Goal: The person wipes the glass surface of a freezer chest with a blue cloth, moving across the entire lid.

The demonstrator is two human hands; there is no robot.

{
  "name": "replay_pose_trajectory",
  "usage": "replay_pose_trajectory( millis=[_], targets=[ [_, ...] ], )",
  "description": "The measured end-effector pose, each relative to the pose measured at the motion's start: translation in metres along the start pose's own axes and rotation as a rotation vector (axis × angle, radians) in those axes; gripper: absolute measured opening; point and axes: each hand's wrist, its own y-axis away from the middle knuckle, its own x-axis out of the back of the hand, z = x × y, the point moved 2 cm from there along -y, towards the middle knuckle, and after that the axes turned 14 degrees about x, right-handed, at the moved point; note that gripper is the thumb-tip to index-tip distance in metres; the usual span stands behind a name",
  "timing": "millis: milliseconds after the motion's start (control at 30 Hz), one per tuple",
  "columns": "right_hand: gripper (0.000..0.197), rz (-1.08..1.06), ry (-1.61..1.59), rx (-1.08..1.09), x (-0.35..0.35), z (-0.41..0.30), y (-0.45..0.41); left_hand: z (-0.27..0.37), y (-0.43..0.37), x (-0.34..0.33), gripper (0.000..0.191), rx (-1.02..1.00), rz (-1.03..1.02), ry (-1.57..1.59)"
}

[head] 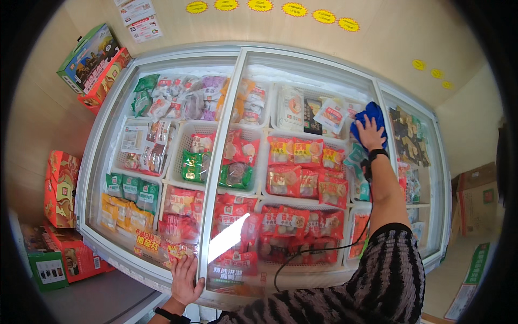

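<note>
Before me is a chest freezer with sliding glass lids (311, 89) in pale frames. My right hand (370, 133), arm stretched out, presses a crumpled blue cloth (373, 111) on the glass near the right-hand divider bar (381, 95). Its fingers are spread over the cloth. My left hand (186, 279) rests at the front of the left glass lid, its thumb against the upright frame bar (220, 162). That hand holds nothing. Under the glass, white plastic baskets (261, 174) hold frozen food packets, among them red bags (283, 180) and green bags (131, 187).
Gift boxes (91, 60) are stacked at the back left, and red boxes (60, 188) stand along the left side. Cardboard boxes (477, 198) stand at the right. A black cable (323, 250) runs from my right wrist across the view. Yellow price stickers (294, 9) dot the wall.
</note>
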Motion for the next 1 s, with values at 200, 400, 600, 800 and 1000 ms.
replay_pose_trajectory(
  millis=[200,400,600,800,1000],
  targets=[
    [0.055,0.105,0.021,0.633,-0.025,-0.133,0.082,0.003,-0.001,-0.001,0.058,-0.026,0.037,0.000],
    [0.053,0.194,-0.116,1.196,-0.066,-0.299,0.260,0.005,-0.002,-0.002,0.059,-0.042,0.061,-0.004],
    [0.050,0.258,-0.173,1.187,-0.035,-0.259,0.217,-0.004,0.003,-0.003,0.059,-0.029,0.085,0.008],
    [0.063,0.169,0.058,0.401,-0.022,-0.034,0.110,0.000,0.001,-0.004,0.058,-0.046,0.095,0.020],
    [0.066,0.081,0.000,0.028,-0.005,0.069,0.143,-0.001,0.003,-0.004,0.057,-0.046,0.117,0.016]
  ],
)
